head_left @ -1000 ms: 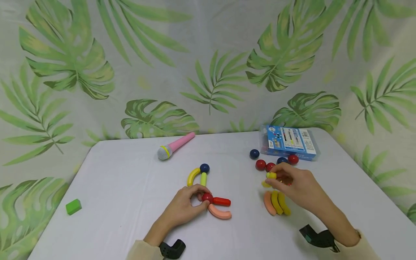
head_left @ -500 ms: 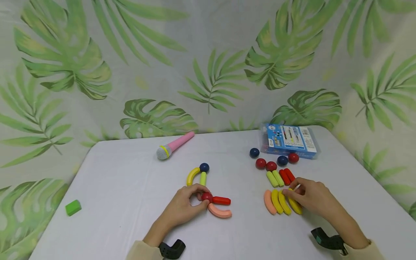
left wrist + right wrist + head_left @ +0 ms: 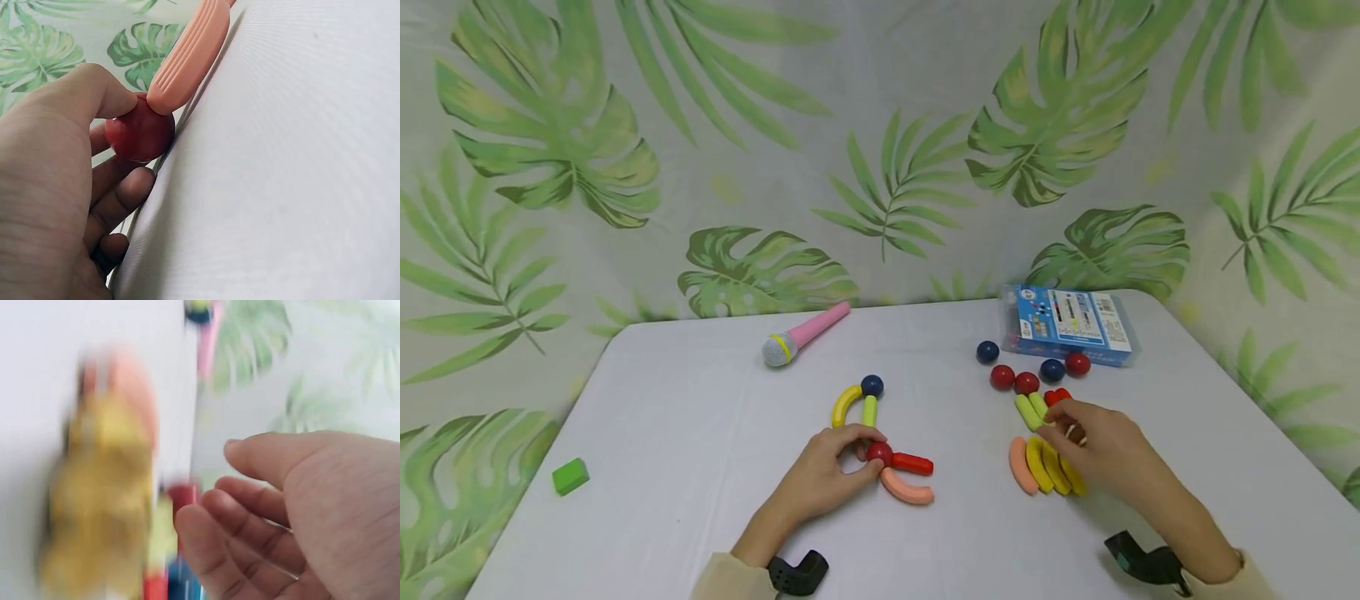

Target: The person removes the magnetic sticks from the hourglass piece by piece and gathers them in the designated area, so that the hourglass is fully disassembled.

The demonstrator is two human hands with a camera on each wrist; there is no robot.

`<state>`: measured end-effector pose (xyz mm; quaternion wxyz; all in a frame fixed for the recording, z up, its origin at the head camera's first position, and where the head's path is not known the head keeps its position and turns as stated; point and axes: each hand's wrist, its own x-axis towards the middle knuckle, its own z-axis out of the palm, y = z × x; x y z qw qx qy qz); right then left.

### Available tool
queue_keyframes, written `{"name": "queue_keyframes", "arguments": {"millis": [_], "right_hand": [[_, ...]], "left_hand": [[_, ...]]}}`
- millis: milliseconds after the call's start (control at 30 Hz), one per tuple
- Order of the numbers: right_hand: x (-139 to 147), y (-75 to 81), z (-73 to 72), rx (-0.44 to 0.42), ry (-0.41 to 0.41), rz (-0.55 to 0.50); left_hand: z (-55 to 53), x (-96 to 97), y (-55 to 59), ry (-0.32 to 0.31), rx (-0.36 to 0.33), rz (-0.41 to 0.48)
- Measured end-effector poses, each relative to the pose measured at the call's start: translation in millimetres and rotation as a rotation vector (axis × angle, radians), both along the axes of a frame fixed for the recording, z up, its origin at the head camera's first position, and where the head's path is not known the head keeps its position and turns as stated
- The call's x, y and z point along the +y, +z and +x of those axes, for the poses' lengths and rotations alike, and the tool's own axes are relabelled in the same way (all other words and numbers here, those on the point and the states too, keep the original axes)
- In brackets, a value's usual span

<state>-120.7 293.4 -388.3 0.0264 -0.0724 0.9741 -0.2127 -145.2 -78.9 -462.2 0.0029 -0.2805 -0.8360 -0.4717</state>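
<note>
Red ball (image 3: 880, 453), just below centre of the head frame, on the white table (image 3: 662, 433). My left hand (image 3: 831, 473) pinches it between thumb and fingers. Salmon curved rod (image 3: 908, 489) touches the ball at lower right; red straight rod (image 3: 913, 464) points away to the right. Above, a dark blue ball (image 3: 872, 386) meets the tops of a yellow curved rod (image 3: 846, 404) and a green rod (image 3: 869, 411); their lower ends run behind my fingers, so contact with the red ball cannot be told.

My right hand (image 3: 1105, 442), right of centre, holds nothing visible: fingers loosely bent, thumb apart, over the near ends of the green pair (image 3: 1030, 412) and the row of yellow curved pieces (image 3: 1039, 468). Right wrist view blurred on the pieces.

Handling, judged: ball light, hard, glossy, apt to roll or slip; best held across its widest part, low force. Rods look stiff and light, unlikely to break; take them mid-length, where the salmon one's grooves should help grip.
</note>
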Motion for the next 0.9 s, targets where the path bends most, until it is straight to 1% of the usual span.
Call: {"name": "queue_keyframes", "arguments": {"millis": [100, 167, 233, 300, 367, 467, 567, 633, 733, 900], "right_hand": [[-37.1, 2.0, 4.3, 0.019, 0.115, -0.036], [-62.6, -0.3, 7.3, 0.025, 0.210, -0.050], [-86.2, -3.9, 10.3, 0.021, 0.299, -0.047], [-105.7, -7.3, 13.4, -0.003, 0.371, -0.028], [-119.8, -11.1, 16.1, -0.014, 0.418, -0.013], [-131.4, -15.7, 18.2, 0.007, 0.443, 0.001], [-134.5, -18.8, 18.2, 0.020, 0.423, -0.020], [-134.7, -18.7, 18.2, -0.004, 0.399, -0.041], [-135.1, -17.9, 17.9, -0.035, 0.372, -0.063], [-136.1, -16.4, 17.6, -0.033, 0.368, -0.065]], "left_hand": [[0.2, -1.2, 0.5, -0.012, 0.024, 0.009], [0.3, -1.9, 1.1, -0.024, 0.019, 0.007], [0.2, -2.3, 1.5, -0.044, 0.003, -0.001], [0.5, -2.6, 2.2, -0.064, -0.002, -0.024], [0.6, -2.9, 2.8, -0.088, 0.009, -0.047], [0.5, -3.4, 2.8, -0.112, 0.048, -0.066], [0.2, -3.7, 2.4, -0.115, 0.075, -0.073], [0.3, -3.4, 2.4, -0.106, 0.077, -0.080], [0.9, -2.5, 3.0, -0.091, 0.057, -0.084], [1.9, -1.8, 2.0, -0.078, 0.047, -0.078]]}}
